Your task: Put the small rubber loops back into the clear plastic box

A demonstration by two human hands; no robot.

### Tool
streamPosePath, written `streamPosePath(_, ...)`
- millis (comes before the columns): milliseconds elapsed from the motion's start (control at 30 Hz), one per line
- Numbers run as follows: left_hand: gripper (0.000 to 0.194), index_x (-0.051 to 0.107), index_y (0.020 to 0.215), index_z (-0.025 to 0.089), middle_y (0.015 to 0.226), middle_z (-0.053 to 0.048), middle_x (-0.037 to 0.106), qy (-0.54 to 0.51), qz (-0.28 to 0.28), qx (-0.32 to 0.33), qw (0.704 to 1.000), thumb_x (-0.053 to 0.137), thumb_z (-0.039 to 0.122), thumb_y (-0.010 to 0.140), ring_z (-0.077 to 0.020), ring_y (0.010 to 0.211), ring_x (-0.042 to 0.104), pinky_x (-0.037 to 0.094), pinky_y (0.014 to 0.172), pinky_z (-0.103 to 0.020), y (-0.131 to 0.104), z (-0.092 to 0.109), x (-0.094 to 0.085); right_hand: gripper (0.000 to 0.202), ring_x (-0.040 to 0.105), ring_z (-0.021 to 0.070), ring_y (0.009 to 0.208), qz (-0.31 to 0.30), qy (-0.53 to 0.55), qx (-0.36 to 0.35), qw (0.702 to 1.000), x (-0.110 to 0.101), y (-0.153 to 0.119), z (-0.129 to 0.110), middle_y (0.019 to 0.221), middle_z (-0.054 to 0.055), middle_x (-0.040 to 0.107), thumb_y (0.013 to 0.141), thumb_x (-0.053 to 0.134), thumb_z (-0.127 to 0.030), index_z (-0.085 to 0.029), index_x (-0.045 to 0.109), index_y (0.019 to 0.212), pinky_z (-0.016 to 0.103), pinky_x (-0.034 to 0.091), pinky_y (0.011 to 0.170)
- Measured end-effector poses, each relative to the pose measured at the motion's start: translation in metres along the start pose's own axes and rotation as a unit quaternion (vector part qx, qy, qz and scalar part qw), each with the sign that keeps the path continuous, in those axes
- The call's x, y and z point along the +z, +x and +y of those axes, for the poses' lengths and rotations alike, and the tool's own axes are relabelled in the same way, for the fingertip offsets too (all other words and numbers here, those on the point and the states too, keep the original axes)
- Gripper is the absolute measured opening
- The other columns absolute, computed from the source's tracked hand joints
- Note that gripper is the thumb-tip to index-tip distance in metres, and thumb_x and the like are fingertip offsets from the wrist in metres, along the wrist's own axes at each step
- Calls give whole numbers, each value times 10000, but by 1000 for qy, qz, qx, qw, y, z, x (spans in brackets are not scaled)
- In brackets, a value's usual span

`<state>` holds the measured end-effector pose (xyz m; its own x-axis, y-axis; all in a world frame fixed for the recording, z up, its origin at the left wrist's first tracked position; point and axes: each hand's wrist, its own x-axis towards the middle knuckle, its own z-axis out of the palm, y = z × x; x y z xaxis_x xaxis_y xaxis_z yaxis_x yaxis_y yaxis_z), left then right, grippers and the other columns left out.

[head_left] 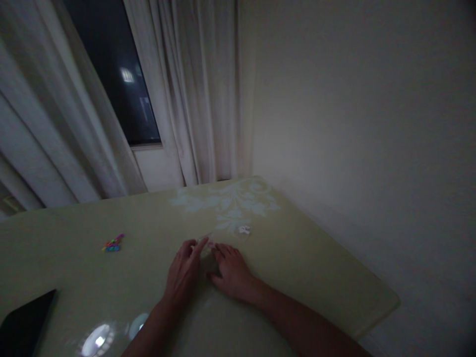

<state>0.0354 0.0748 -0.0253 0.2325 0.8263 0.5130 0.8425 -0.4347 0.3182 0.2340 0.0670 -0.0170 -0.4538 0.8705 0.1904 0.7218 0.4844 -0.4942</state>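
Observation:
Over the middle of the table, both hands meet at a small clear plastic bag (210, 244) with something pale pinkish in it, too small to name. My left hand (184, 270) has its index finger reaching over the bag while the other fingers curl at its left edge. My right hand (232, 271) lies with fingers stretched out, fingertips touching the bag's right side and thumb apart. Just beyond the right hand lies a small white piece (244, 230), seemingly on or in clear plastic.
A little heap of bright-coloured small pieces (112, 244) lies on the left of the greenish table (316, 277). A flat black device (28, 320) is at the near left. Curtains (201, 89) hang behind, and a wall (353, 124) borders the right side.

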Motion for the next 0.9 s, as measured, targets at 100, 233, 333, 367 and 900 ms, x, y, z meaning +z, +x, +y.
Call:
streamPosePath(100, 585, 590, 1476, 302, 1315, -129, 597, 16, -1, 35, 999, 446, 46, 970, -246, 1033, 661, 576, 945, -404, 0, -4, 0, 745, 445, 380, 1493, -8, 8, -3, 1000, -3, 2, 6, 1615, 215, 498, 939, 688, -446, -91, 503, 1568, 522, 328, 1263)
streamPosePath(233, 613, 606, 1469, 307, 1298, -129, 603, 45, 2, 47, 998, 441, 13, 957, -256, 1054, 645, 558, 974, -420, 0, -7, 0, 698, 495, 360, 1450, 2, 17, -10, 1000, -9, 4, 7, 1571, 192, 553, 912, 730, -420, -130, 558, 1523, 498, 354, 1246)
streamPosePath(333, 608, 596, 1477, 293, 1321, -141, 604, 61, -5, 52, 997, 485, 29, 941, -280, 1078, 645, 546, 974, -432, -1, -8, -3, 522, 596, 336, 1322, 12, 26, 3, 1000, -16, 5, 7, 1400, 164, 685, 889, 770, -372, -161, 685, 1358, 465, 428, 1174)
streamPosePath(367, 607, 587, 1483, 291, 1331, -145, 603, 65, -4, 50, 997, 483, 35, 942, -287, 1083, 647, 543, 971, -438, -1, -8, -5, 440, 628, 326, 1262, 15, 26, 17, 999, -18, 6, 7, 1317, 155, 722, 890, 774, -359, -163, 718, 1280, 455, 456, 1137)
streamPosePath(900, 929, 621, 1328, 130, 1318, -223, 672, -129, 24, -287, 949, 784, 682, 600, -418, 1074, 701, 590, 911, -540, 13, -63, -30, 529, 569, 270, 1364, -85, 17, -159, 983, -24, 13, 9, 1507, 101, 625, 1013, 676, -508, -281, 603, 1486, 412, 411, 1165)
